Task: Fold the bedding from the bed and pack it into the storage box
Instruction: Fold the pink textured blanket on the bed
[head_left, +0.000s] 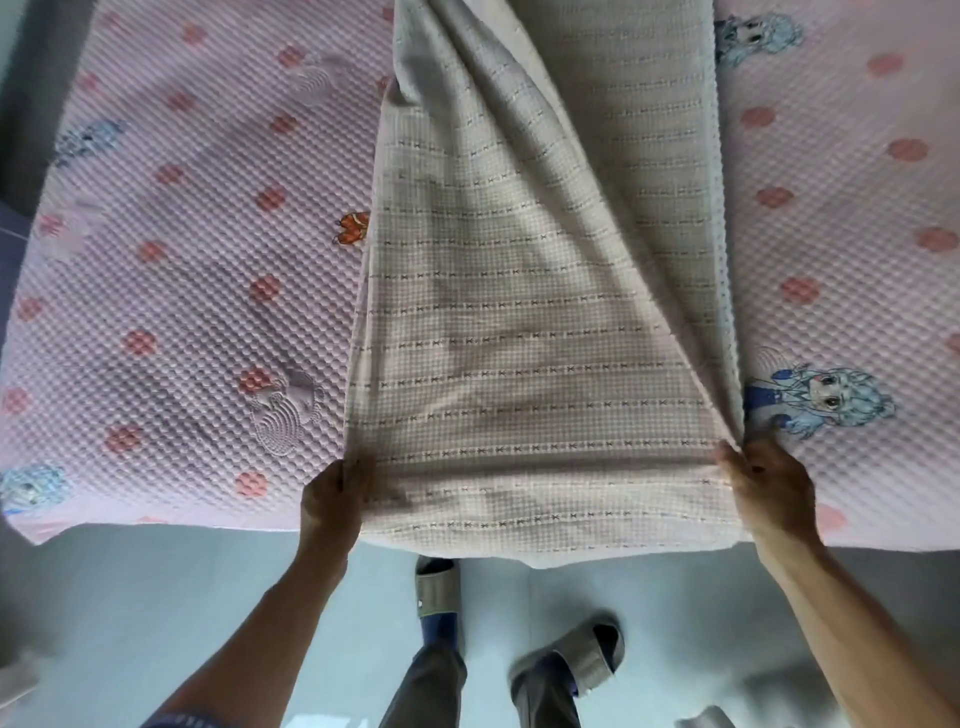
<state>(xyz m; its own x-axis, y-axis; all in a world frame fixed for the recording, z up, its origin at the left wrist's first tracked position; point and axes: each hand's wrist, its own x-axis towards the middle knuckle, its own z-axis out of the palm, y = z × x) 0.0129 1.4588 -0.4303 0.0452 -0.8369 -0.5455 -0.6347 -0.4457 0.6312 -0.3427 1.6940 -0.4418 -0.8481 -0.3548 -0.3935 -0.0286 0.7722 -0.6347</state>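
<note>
A beige checked blanket (535, 322) lies folded lengthwise in a long strip down the middle of the bed, its near end hanging a little over the bed's edge. My left hand (332, 499) grips the blanket's near left corner. My right hand (769, 483) pinches the near right corner, where several layers of the edge bunch together. A diagonal fold runs from the far left of the strip down to my right hand. The storage box is not in view.
The bed carries a pink quilted mattress cover (171, 270) with red dots and cartoon figures. Below the bed's near edge lies a grey floor (156, 613), with my feet in grey slippers (571, 660) on it.
</note>
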